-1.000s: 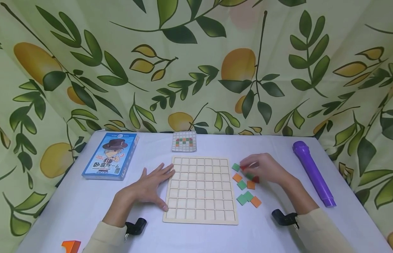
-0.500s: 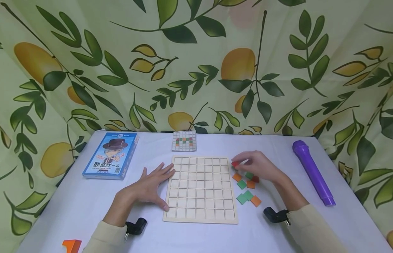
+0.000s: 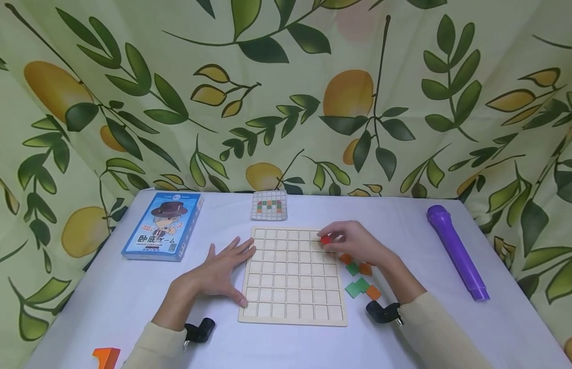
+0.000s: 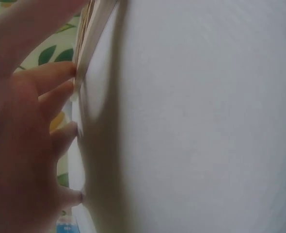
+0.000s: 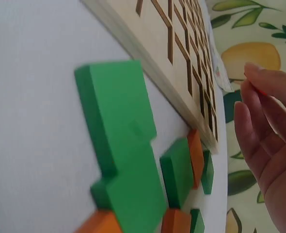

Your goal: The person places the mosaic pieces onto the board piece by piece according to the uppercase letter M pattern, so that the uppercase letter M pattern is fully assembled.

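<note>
Right hand (image 3: pixel 355 243) pinches red tile (image 3: pixel 325 240) over board (image 3: pixel 286 281); left hand (image 3: pixel 216 274) touches board

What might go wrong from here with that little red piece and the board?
The red tile is pinched in the right hand's fingertips by the board's far right corner; it might slip or land across a ridge.

Loose tiles lie close beside the board, so the right wrist could brush them.

The left hand touches the board's left edge; a push might shift it.
</note>
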`<state>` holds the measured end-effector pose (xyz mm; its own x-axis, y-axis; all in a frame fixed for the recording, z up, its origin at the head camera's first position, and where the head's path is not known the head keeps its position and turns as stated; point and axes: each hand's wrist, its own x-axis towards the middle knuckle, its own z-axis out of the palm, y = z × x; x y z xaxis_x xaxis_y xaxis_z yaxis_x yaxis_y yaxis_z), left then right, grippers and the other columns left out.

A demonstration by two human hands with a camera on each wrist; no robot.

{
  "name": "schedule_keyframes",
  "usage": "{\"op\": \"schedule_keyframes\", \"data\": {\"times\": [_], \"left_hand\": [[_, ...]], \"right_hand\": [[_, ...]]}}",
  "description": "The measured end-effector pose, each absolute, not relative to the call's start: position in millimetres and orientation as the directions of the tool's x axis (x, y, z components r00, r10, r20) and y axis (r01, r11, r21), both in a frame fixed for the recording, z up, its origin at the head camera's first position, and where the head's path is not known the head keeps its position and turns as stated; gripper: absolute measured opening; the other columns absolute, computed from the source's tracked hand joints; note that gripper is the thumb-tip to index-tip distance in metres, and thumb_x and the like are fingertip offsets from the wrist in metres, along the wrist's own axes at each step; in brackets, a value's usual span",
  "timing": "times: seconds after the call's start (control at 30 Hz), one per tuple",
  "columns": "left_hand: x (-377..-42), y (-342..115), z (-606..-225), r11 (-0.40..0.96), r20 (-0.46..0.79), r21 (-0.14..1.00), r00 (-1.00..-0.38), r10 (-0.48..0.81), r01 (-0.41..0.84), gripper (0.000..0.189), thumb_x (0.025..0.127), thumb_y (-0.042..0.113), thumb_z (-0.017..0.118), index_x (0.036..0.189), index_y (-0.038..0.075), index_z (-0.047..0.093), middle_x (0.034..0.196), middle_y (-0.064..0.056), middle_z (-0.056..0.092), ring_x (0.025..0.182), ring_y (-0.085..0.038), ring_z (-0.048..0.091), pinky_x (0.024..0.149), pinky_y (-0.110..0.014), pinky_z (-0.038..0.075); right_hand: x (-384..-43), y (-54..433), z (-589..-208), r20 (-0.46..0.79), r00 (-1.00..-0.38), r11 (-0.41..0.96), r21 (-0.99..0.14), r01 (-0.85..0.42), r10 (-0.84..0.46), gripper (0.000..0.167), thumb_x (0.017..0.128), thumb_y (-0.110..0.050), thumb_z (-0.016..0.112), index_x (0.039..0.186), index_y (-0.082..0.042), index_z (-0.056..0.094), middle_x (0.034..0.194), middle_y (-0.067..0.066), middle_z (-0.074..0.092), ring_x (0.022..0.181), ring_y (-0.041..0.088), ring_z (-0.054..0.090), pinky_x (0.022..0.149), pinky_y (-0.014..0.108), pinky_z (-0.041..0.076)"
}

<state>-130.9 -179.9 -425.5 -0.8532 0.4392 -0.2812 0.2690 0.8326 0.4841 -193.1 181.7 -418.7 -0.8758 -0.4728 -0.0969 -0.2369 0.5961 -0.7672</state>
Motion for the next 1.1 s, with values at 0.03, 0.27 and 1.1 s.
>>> {"op": "schedule_keyframes", "data": {"times": [0.03, 0.27, 1.1], "left_hand": [[-131, -180, -426, 0.834, -0.28, 0.483, -0.855, 0.437, 0.268, 0.126, 0.055, 0.057, 0.095, 0.159, 0.015, 0.036, 0.173, -0.002, 0.02, 0.162, -0.039, 0.007, 0.116, -0.083, -0.006], [-130, -179, -429, 0.818, -0.275, 0.509, -0.85, 0.449, 0.267, 0.127, 0.056, 0.054, 0.096, 0.159, 0.012, 0.036, 0.174, -0.004, 0.018, 0.163, -0.035, 0.007, 0.127, -0.071, -0.002], [-132, -177, -422, 0.811, -0.313, 0.534, -0.835, 0.452, 0.238, 0.123, 0.059, 0.046, 0.097, 0.159, 0.012, 0.035, 0.174, -0.002, 0.019, 0.163, -0.031, 0.008, 0.131, -0.063, 0.003]], "right_hand": [[-194, 179, -419, -0.089, -0.868, 0.591, -0.766, -0.254, -0.488, 0.033, 0.089, -0.013, 0.079, 0.121, -0.011, 0.074, 0.115, 0.004, 0.076, 0.097, 0.017, 0.068, 0.077, 0.023, 0.062], [-199, 162, -422, 0.022, -0.807, 0.535, -0.738, -0.411, -0.59, 0.028, 0.088, -0.014, 0.08, 0.116, -0.013, 0.077, 0.115, 0.001, 0.076, 0.101, 0.013, 0.068, 0.088, 0.021, 0.059], [-201, 98, -422, 0.01, -0.769, 0.484, -0.772, -0.412, -0.639, 0.016, 0.083, -0.01, 0.083, 0.099, -0.008, 0.081, 0.107, 0.005, 0.08, 0.087, 0.007, 0.07, 0.077, 0.015, 0.058]]}}
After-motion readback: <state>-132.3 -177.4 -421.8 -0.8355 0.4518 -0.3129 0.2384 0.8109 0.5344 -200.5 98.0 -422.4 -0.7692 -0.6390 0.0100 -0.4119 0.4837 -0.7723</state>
